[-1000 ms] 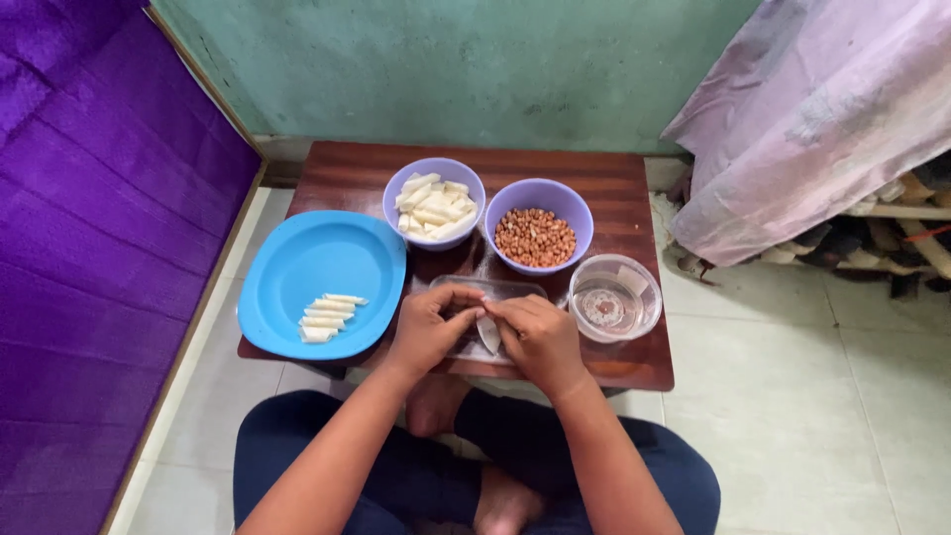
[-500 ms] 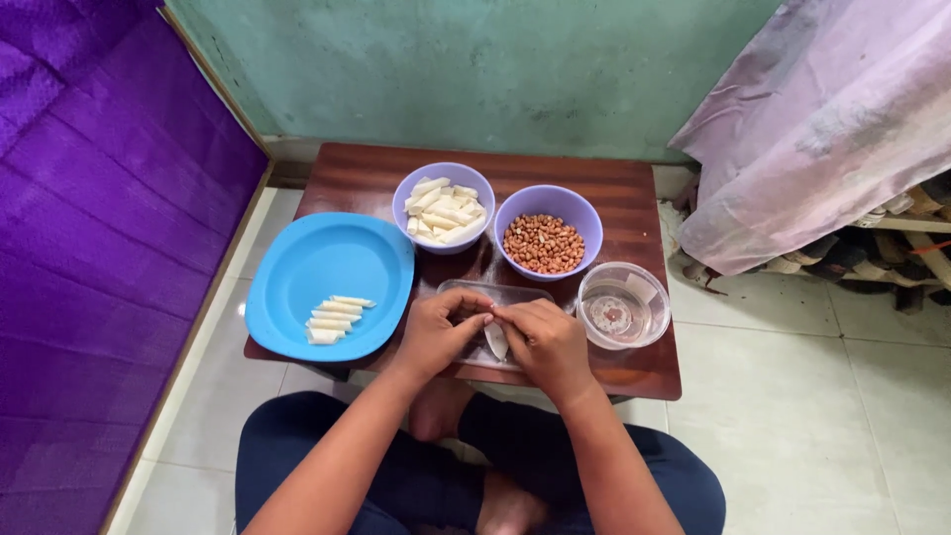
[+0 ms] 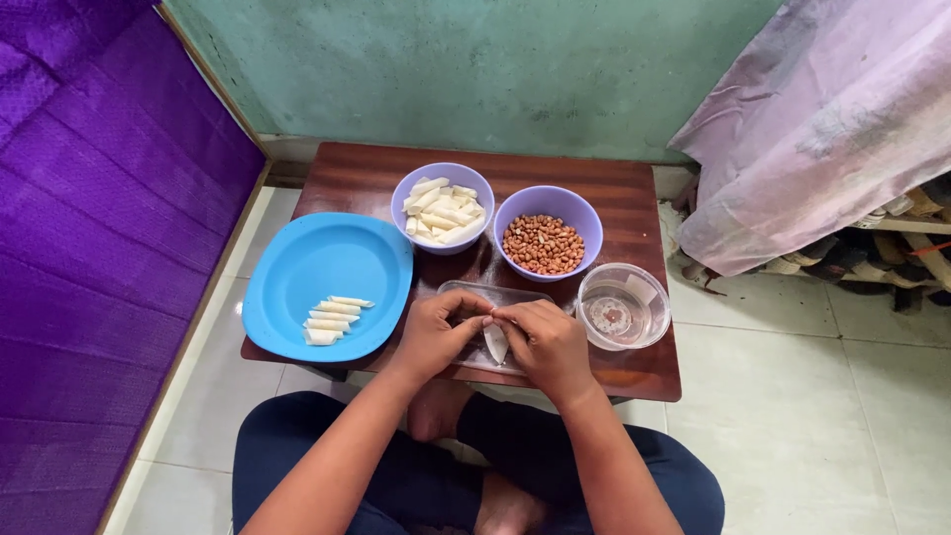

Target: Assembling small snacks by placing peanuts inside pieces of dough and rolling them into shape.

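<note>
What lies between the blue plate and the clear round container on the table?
In the head view, both hands, left hand and right hand, lie between the blue plate and the clear round container, holding a white wrapper piece over a clear flat lid.

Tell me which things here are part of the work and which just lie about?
In use: left hand, right hand, white wrapper piece, clear tray, bowl of peanuts, bowl of white strips, blue plate, water container.
Lying about: pink cloth, purple mat.
</note>
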